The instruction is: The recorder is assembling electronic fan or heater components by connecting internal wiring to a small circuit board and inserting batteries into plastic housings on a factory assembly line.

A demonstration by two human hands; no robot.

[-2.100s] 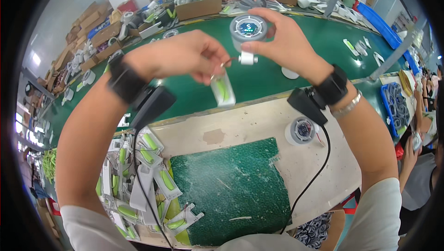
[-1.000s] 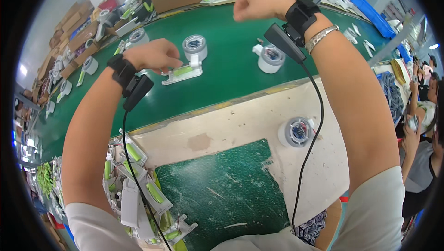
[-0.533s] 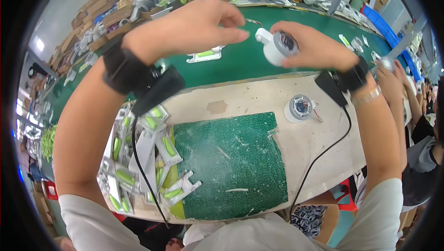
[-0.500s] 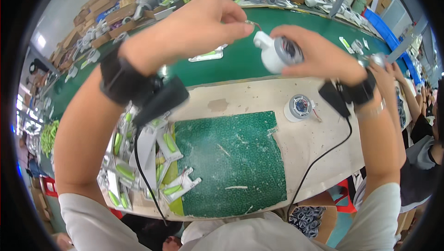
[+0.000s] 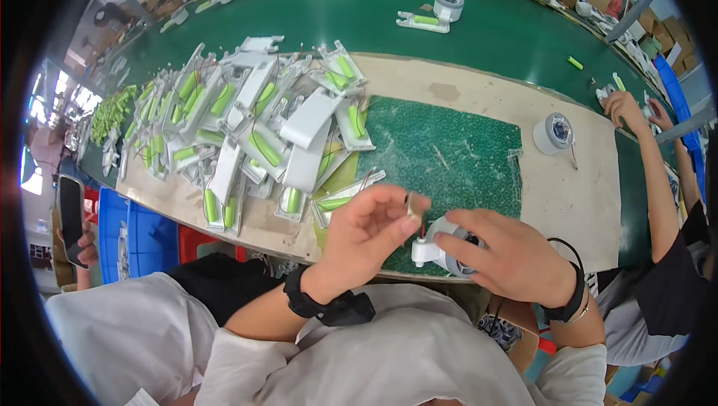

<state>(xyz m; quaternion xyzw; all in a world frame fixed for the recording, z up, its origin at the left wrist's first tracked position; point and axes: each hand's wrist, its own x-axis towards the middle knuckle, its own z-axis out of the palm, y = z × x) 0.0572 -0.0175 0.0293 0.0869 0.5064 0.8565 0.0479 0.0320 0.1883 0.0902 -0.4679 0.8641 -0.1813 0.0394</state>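
The right hand gripped a white-and-grey round housing at its nine o'clock, also the left hand's three o'clock; the left pinched a small piece at the housing's eleven o'clock, over the green mat.

Pale grey short-sleeved shirt. Black left strap, boxy black module. Black right strap: silver bracelet elbow-side of it.

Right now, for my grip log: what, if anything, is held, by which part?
Right hand: round white unit, by its body. Left hand: small piece near red wire, held part unclear.
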